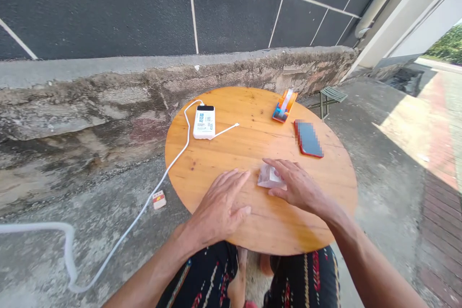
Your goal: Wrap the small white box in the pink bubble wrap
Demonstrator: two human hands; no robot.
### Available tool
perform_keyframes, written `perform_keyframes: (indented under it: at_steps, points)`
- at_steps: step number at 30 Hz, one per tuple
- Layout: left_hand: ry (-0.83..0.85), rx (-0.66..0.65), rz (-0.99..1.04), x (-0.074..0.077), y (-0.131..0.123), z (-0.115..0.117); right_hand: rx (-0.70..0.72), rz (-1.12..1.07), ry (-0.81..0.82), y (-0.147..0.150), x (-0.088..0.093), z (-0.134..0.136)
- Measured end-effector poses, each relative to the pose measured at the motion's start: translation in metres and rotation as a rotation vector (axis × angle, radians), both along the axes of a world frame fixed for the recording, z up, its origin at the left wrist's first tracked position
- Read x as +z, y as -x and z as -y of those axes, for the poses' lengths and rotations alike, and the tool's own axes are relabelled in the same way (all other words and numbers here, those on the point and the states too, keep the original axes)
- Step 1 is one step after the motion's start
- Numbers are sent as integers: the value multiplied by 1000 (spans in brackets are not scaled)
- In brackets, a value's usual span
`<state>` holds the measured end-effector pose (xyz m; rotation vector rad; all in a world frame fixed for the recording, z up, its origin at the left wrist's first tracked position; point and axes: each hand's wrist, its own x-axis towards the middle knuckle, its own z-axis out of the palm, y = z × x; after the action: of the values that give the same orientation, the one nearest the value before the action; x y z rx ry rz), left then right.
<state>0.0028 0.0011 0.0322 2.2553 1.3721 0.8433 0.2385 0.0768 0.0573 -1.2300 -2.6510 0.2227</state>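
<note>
Over the near part of the round wooden table (234,147) my left hand (222,204) is open, its fingers stretched forward and thumb apart, holding nothing. A small pale box-like packet (267,176) in clear, crinkled plastic lies just right of those fingertips. My right hand (298,183) reaches over the packet's right side, its fingers extended along the far side and its thumb spread at the near side. Part of the packet is hidden under this hand. Whether the fingers touch it I cannot tell.
A white power bank (204,125) with a short cable and a long white cord (159,185) is at the left. Farther right are an orange tape dispenser (285,106) and a red-edged phone (309,139). A small box (159,199) lies on the ground; a folding stool (332,95) stands behind.
</note>
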Motion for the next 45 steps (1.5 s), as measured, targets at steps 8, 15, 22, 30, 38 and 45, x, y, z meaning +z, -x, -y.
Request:
perform_keyframes:
  at_steps: [8, 15, 22, 30, 38, 45]
  points:
    - [170, 348, 161, 8, 83, 89, 10, -19, -10, -6, -3, -6]
    - [622, 301, 420, -37, 84, 138, -39, -406, -169, 24, 6, 45]
    - [807, 192, 615, -58, 48, 161, -180, -939, 408, 96, -33, 125]
    - [670, 343, 818, -23, 60, 149, -115, -952, 609, 149, -41, 156]
    - [699, 503, 1179, -71, 92, 151, -42, -1086, 1078, 169, -58, 167]
    - [286, 480, 362, -81, 76, 185, -351, -1232, 1345, 177, -97, 182]
